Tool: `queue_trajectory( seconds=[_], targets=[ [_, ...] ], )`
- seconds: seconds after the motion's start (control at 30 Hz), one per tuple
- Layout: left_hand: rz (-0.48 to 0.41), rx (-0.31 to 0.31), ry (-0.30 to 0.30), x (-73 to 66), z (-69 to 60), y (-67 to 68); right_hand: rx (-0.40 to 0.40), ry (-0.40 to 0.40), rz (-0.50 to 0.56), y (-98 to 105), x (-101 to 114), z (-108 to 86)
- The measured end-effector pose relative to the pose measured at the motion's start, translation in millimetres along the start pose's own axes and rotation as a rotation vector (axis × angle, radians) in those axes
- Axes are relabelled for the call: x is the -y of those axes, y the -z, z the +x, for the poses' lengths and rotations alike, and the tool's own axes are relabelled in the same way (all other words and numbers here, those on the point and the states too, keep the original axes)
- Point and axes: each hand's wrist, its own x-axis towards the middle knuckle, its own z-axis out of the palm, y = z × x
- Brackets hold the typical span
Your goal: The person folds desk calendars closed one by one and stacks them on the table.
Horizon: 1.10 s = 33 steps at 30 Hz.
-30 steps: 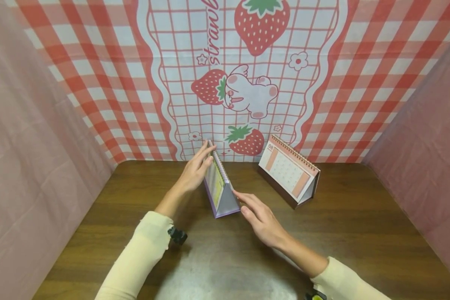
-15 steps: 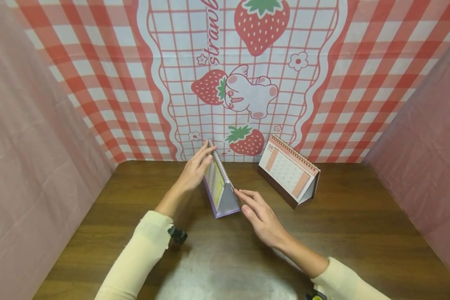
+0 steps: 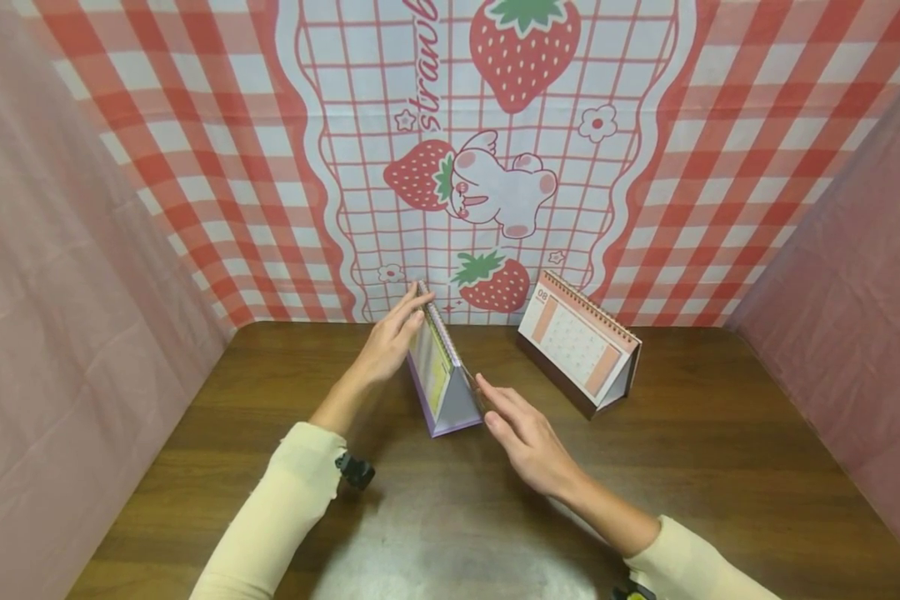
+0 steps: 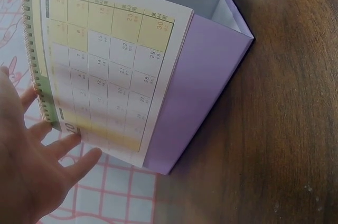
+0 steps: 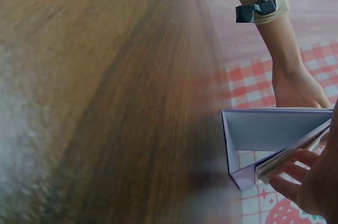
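A purple-based desk calendar (image 3: 430, 371) stands upright like a tent on the table, its hollow end towards me. My left hand (image 3: 387, 340) touches the far end of its spiral top, fingers spread; the left wrist view shows them along the binding of the calendar page (image 4: 105, 71) marked 10. At the near right side, my right hand (image 3: 527, 443) has its fingers extended against the calendar's pages. Seen from the right wrist, the fingers of that hand (image 5: 311, 182) lie at the page edges, which stand slightly off the purple base (image 5: 245, 177).
A second desk calendar (image 3: 570, 342), pink and white with a brown base and marked 08, stands to the right. Behind both hangs a strawberry-patterned cloth (image 3: 495, 192). Pink curtains (image 3: 67, 292) flank the wooden table (image 3: 420, 533).
My right fingertips have shifted slightly right and up, and page edges now show lifted from the calendar's right side. My left hand has stayed in place.
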Motion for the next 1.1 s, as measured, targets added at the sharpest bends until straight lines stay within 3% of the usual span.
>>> queue_trajectory(
  seconds=[0.33,0.57,1.1],
  targets=[
    [0.003,-0.003,0.000,-0.7,0.3,-0.1,-0.061,-0.030,-0.091,-0.3,5.1,-0.2],
    [-0.002,0.003,0.005,-0.6,1.9,-0.3,-0.049,-0.077,-0.080,2.4,6.0,1.8],
    [-0.028,0.002,0.001,0.5,0.9,-1.7,-0.073,-0.022,-0.008,11.4,5.4,9.3]
  ],
)
